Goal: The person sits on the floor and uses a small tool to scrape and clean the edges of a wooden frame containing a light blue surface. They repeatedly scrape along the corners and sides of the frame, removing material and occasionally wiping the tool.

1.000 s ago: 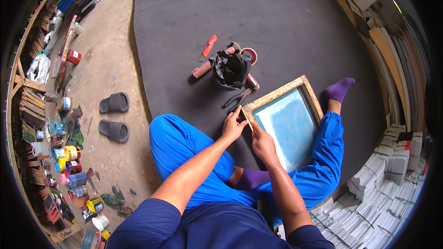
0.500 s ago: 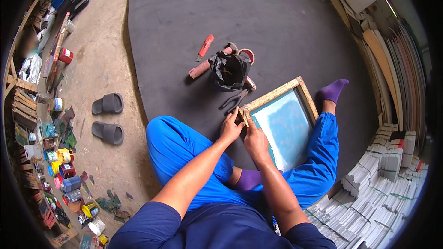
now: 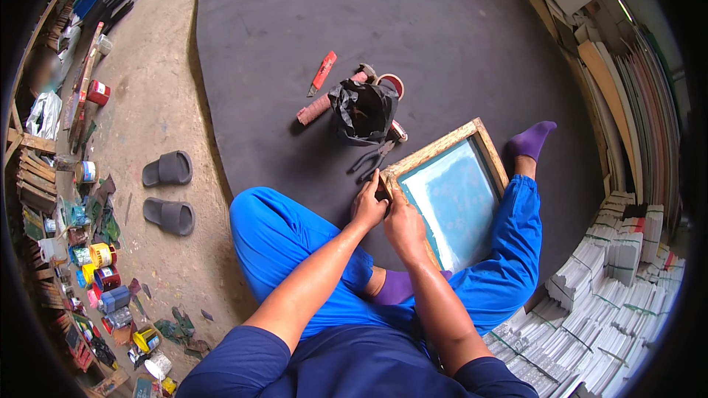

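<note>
A wooden-framed printing screen (image 3: 456, 190) with blue-teal mesh lies at a slant between my legs, its near-left corner toward my hands. My left hand (image 3: 369, 205) grips that corner from the left side, fingers along the wood. Closed, my right hand (image 3: 405, 227) presses against the frame's left side just right of it; what its fingers pinch, if anything, is hidden. Dark-handled pliers (image 3: 371, 160) lie just beyond my left hand. Past them, a black plastic bag-lined container (image 3: 363, 114) stands open, beside a hammer (image 3: 317, 109) with a pinkish wrapped handle.
A red cutter knife (image 3: 321, 74) and a tape roll (image 3: 391, 86) lie on the dark mat (image 3: 280, 15). Black slides (image 3: 168, 169) sit on the concrete at left, near several paint cans (image 3: 102, 255). Bundled white stacks (image 3: 590, 280) and leaning boards (image 3: 616, 110) line the right.
The fingers of my right hand have curled in more at the frame's edge. My left hand keeps its grip on the corner. The whole view has shifted slightly.
</note>
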A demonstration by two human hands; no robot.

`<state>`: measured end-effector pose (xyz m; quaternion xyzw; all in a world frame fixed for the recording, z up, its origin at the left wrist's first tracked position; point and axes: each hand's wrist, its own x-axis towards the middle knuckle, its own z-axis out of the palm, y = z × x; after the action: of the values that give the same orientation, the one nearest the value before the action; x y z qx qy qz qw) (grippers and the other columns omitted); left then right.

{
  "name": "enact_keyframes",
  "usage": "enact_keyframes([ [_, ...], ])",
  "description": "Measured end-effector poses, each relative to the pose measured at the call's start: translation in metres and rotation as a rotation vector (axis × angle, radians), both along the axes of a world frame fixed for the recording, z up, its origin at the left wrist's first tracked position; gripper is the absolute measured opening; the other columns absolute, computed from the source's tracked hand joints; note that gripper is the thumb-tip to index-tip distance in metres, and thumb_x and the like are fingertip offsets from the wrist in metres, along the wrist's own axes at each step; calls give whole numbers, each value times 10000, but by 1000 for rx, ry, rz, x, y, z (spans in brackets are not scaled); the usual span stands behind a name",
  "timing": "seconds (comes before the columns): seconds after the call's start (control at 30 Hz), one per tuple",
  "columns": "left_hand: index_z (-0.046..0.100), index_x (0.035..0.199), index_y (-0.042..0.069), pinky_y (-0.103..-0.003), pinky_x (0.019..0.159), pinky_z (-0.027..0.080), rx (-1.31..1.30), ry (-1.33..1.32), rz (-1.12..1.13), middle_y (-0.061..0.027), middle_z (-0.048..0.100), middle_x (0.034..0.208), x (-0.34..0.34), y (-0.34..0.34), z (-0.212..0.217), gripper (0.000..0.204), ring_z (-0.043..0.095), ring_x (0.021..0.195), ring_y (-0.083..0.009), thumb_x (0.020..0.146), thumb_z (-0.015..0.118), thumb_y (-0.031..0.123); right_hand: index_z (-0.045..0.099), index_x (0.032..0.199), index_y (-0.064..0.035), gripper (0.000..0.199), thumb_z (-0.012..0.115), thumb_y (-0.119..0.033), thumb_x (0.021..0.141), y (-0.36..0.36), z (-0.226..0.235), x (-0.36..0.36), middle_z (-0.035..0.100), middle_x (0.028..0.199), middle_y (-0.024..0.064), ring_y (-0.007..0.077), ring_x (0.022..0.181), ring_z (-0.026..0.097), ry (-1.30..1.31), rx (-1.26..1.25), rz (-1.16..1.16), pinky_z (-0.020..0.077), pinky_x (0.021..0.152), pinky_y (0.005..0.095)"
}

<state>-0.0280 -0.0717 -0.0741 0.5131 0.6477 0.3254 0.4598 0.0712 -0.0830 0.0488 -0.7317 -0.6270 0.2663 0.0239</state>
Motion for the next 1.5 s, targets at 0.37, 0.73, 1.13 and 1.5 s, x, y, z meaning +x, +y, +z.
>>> enact_keyframes([
  [0.37,432,1559,139,-350,756,535,107,-1,40,-124,657,1086,-5,1,-19,854,635,812,-237,742,626,-14,579,1414,-121,441,533,-197,982,2,5,-7,695,1005,318,472,884,705,-22,-13,5,561,766,561],
  [0.73,480,1539,141,-300,657,518,115,11,68,-78,666,1013,-5,3,-14,830,611,672,-157,734,615,-13,601,1374,-126,410,517,-166,975,9,8,-7,698,958,290,458,855,706,-39,-8,21,557,737,552],
  [1.13,460,1535,98,-330,686,514,117,-28,32,-95,676,1010,-8,4,-23,800,623,759,-194,754,608,9,538,1414,-27,513,555,-150,916,23,-2,-13,702,979,313,463,891,718,41,-108,61,572,750,546],
  [1.5,538,1470,81,-416,877,549,51,14,60,-157,704,1035,-7,7,-1,728,681,989,-359,747,530,-11,565,1414,-31,498,561,-167,935,0,-24,-7,680,986,341,467,862,710,50,45,28,566,767,542],
])
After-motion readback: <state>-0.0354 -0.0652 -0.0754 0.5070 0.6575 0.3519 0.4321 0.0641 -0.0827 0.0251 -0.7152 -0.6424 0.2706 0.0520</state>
